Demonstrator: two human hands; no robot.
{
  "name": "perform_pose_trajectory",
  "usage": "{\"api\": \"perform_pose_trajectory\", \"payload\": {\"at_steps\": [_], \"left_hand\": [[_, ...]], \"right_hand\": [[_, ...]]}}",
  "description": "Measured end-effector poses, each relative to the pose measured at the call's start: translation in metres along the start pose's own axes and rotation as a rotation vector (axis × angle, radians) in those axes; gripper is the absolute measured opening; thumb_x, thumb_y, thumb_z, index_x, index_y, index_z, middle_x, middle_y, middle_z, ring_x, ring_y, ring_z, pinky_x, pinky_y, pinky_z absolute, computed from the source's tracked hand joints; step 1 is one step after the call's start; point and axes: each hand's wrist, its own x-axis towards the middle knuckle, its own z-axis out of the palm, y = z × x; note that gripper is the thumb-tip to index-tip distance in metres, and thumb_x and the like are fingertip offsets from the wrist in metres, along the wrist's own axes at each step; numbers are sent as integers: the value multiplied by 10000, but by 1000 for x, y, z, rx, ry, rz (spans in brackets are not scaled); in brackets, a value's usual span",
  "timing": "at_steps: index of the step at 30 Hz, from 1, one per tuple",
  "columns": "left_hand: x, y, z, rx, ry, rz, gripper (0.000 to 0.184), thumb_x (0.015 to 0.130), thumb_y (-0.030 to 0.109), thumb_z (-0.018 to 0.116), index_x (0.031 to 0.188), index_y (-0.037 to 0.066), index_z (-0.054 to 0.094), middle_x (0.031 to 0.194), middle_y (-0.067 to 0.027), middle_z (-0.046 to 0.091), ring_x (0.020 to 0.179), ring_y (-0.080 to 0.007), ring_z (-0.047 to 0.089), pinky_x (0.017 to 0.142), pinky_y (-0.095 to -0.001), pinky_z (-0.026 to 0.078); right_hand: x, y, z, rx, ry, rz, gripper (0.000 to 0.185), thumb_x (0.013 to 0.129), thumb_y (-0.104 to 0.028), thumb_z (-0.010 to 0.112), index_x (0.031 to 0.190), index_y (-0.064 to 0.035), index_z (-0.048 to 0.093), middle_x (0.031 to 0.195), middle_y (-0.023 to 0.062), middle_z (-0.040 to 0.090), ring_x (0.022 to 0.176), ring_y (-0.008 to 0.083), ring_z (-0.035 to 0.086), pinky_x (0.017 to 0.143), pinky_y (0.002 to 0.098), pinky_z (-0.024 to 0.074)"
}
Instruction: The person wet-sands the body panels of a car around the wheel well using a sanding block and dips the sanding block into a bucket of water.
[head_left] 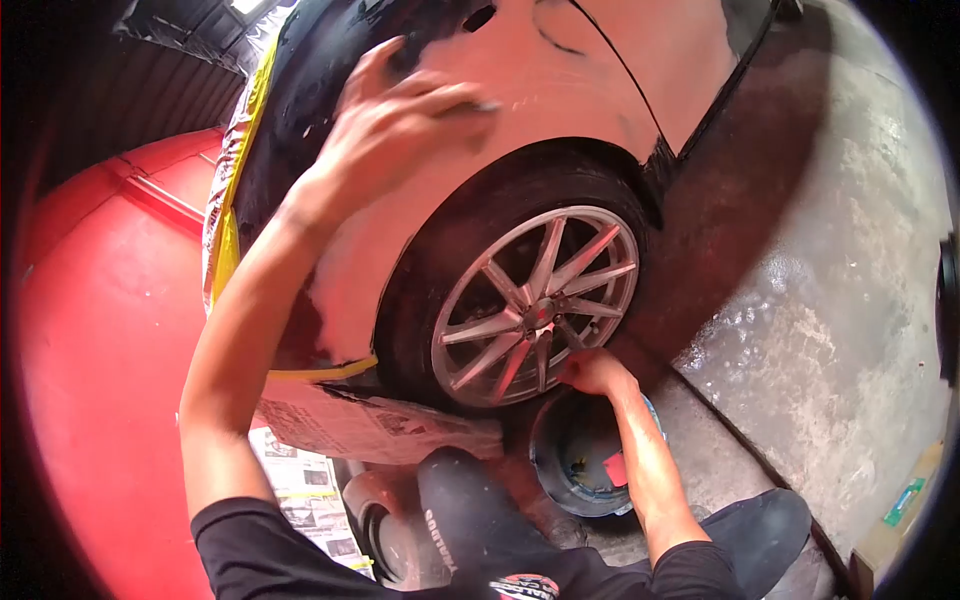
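Note:
My left hand (410,115) is raised over the pinkish, primed fender (560,85) of a car, blurred by motion. A small grey item shows at its fingertips, too smeared to name. Low in front of the silver spoked wheel (540,312), my right hand (592,372) is closed at the rim of a dark bucket (545,465); what it may hold is hidden. Inside the bucket are liquid and a red piece (616,469) near its right side.
Newspaper (380,430) and yellow tape (320,373) cover the car's lower edge. A brown round object (385,525) stands beside my leg. Grey concrete floor (830,270) lies to the right, with a green item (904,502) near its edge. A red surface (120,330) is at left.

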Motion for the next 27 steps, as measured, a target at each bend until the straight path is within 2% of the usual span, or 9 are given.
{"api": "perform_pose_trajectory", "payload": {"at_steps": [3, 6, 9, 12, 14, 15, 17, 20, 27], "left_hand": [[-59, 6, -41, 11, -106, -131, 368, 942, 224, 706, 1255, 350, 854, 1481, 85, 738, 1370, -136, 686, 1341, -603, 228], [-28, -1, -20, -33, -49, -55, 347, 930, 212, 718, 1217, 340, 865, 1485, 89, 739, 1390, -142, 675, 1343, -605, 223], [58, -15, 47, -43, -29, 126, 322, 943, 182, 703, 1189, 334, 845, 1463, 113, 746, 1404, -133, 651, 1355, -623, 217], [72, -13, 61, -75, -18, 101, 351, 956, 168, 689, 1225, 336, 840, 1446, 115, 750, 1394, -141, 657, 1357, -623, 216], [59, -7, 44, -88, -78, 77, 373, 969, 158, 677, 1248, 336, 848, 1479, 104, 741, 1417, -149, 649, 1360, -614, 204], [30, -3, 17, -90, -47, 59, 372, 935, 187, 731, 1260, 326, 849, 1479, 86, 743, 1386, -166, 676, 1352, -597, 218], [-34, 16, -16, -44, 18, -91, 369, 914, 189, 765, 1249, 305, 865, 1467, 47, 755, 1364, -186, 697, 1347, -572, 225], [-100, 30, -48, -1, -78, -238, 324, 907, 188, 817, 1202, 299, 888, 1464, 25, 765, 1353, -186, 707, 1357, -572, 198], [17, -21, 9, -14, 34, -89, 368, 970, 190, 725, 1305, 283, 848, 1517, 27, 729, 1366, -182, 689, 1328, -610, 212]], "right_hand": [[6, 13, 5, 11, -30, -32, 408, 967, -491, 765, 1087, -106, 831, 1120, 171, 823, 1087, 372, 790, 940, 485, 610], [8, 10, 4, -18, -39, -63, 423, 965, -505, 767, 1092, -107, 832, 1123, 164, 825, 1098, 373, 787, 946, 482, 609], [3, 3, 3, -70, -48, -50, 415, 964, -510, 769, 1082, -118, 834, 1124, 154, 827, 1112, 370, 782, 950, 483, 608], [3, 15, 6, -31, -6, -49, 411, 959, -512, 775, 1089, -128, 840, 1132, 151, 830, 1103, 366, 786, 945, 481, 608], [0, 7, 1, 15, -5, -46, 402, 956, -505, 778, 1099, -135, 844, 1139, 150, 831, 1099, 364, 788, 944, 477, 609], [0, 7, 2, 22, -38, -47, 395, 956, -498, 778, 1103, -137, 845, 1142, 149, 831, 1098, 364, 789, 945, 475, 610], [4, 9, -2, 25, -80, -51, 381, 957, -483, 779, 1112, -142, 848, 1149, 147, 833, 1097, 364, 790, 946, 470, 612], [7, 14, 5, -37, -40, 24, 373, 960, -471, 769, 1124, -145, 846, 1153, 150, 830, 1099, 363, 790, 944, 471, 612], [9, 22, 14, -67, -56, -60, 418, 977, -531, 765, 1112, -141, 835, 1128, 141, 830, 1077, 348, 797, 927, 467, 613]]}}
